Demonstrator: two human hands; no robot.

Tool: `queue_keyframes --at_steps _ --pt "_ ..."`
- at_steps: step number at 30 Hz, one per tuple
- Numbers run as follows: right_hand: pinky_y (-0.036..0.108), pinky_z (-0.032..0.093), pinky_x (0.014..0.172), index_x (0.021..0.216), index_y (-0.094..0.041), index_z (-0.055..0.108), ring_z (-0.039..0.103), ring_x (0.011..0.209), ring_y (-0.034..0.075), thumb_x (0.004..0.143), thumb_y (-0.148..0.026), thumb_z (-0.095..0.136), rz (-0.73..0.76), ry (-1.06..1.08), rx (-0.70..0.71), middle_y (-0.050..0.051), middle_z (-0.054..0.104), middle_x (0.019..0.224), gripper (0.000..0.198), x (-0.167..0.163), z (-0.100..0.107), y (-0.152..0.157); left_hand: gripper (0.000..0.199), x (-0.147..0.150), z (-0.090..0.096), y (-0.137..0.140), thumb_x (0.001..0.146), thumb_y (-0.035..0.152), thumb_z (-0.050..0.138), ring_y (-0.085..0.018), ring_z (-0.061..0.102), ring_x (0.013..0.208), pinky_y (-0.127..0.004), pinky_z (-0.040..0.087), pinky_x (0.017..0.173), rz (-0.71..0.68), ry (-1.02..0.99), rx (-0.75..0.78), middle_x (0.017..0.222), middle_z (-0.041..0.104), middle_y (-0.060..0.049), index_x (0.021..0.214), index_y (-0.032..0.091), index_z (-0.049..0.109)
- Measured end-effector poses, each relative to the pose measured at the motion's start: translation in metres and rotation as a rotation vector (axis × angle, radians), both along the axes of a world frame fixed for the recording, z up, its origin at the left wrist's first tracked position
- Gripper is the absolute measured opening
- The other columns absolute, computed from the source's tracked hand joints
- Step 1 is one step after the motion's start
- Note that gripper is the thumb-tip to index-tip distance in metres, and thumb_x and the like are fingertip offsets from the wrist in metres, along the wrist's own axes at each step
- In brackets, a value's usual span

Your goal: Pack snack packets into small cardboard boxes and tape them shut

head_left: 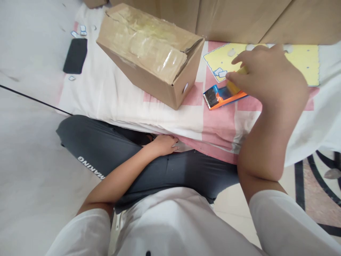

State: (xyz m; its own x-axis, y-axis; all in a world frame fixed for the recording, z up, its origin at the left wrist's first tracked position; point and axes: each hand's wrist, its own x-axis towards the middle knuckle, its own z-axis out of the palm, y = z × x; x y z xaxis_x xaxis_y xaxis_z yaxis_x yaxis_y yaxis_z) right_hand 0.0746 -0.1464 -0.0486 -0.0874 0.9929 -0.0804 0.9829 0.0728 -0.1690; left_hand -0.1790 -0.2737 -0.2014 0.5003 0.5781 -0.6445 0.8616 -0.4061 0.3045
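A tape dispenser (pixel 222 99) with an orange and blue frame, a toothed cutter and a brownish-yellow tape roll lies on the pink and white cloth. Over its far end is my right hand (pixel 262 73), thumb and forefinger apart; the other fingers partly hide the roll, and no grip on it shows. My left hand (pixel 165 144) rests low at the cloth's near edge by my lap, fingers loosely stretched and holding nothing visible. Between the hands and farther back sits a closed cardboard box (pixel 149 49), its top covered with shiny brown tape.
A yellow sheet (pixel 306 65) with pale cut-outs lies behind my right hand. Large cardboard boxes (pixel 234 21) line the back. At left are a dark phone-like slab (pixel 75 56) and small paper pieces (pixel 83 30). The cloth (pixel 128 113) ends above my lap.
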Motion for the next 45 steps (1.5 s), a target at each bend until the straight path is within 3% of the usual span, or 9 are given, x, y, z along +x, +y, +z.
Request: queue_keyframes --at_steps 14,20,29,39,45 --pt "0.058 0.05 0.087 0.131 -0.026 0.063 0.041 0.138 0.042 0.09 -0.037 0.055 -0.001 0.012 -0.013 0.019 0.062 0.131 0.043 0.0 0.001 0.0 0.037 0.0 -0.001 0.0 0.097 0.044 0.052 -0.03 0.069 0.111 -0.036 0.053 0.09 -0.003 0.012 0.004 0.127 0.07 -0.013 0.123 0.021 0.066" --pt "0.063 0.05 0.089 0.128 -0.025 0.064 0.043 0.136 0.044 0.092 -0.036 0.058 0.005 0.015 0.006 0.018 0.063 0.129 0.039 0.001 -0.004 0.003 0.038 -0.001 -0.002 -0.001 0.097 0.044 0.051 -0.031 0.069 0.113 -0.038 0.053 0.091 0.003 -0.003 0.004 0.128 0.07 -0.013 0.122 0.02 0.066" --pt "0.068 0.046 0.089 0.111 -0.025 0.066 0.042 0.13 0.045 0.088 -0.028 0.064 -0.006 0.09 0.04 0.016 0.062 0.115 0.024 0.001 -0.008 0.005 0.038 0.001 0.001 0.0 0.097 0.041 0.051 -0.034 0.07 0.11 -0.041 0.054 0.089 0.001 -0.011 -0.006 0.123 0.071 -0.016 0.122 0.017 0.066" --pt "0.07 0.045 0.086 0.104 -0.025 0.066 0.043 0.124 0.045 0.084 -0.028 0.066 0.019 0.132 0.104 0.014 0.062 0.105 0.02 0.005 -0.014 0.008 0.036 0.0 0.0 0.0 0.096 0.043 0.053 -0.03 0.07 0.109 -0.037 0.052 0.088 0.016 -0.019 -0.006 0.123 0.072 -0.014 0.12 0.019 0.067" --pt "0.071 0.044 0.091 0.106 -0.025 0.064 0.041 0.132 0.045 0.088 -0.028 0.064 -0.023 0.107 0.02 0.013 0.06 0.111 0.019 0.001 -0.008 0.007 0.036 0.0 -0.002 0.0 0.096 0.041 0.053 -0.032 0.07 0.109 -0.039 0.053 0.088 0.032 -0.035 -0.01 0.123 0.071 -0.015 0.119 0.018 0.068"
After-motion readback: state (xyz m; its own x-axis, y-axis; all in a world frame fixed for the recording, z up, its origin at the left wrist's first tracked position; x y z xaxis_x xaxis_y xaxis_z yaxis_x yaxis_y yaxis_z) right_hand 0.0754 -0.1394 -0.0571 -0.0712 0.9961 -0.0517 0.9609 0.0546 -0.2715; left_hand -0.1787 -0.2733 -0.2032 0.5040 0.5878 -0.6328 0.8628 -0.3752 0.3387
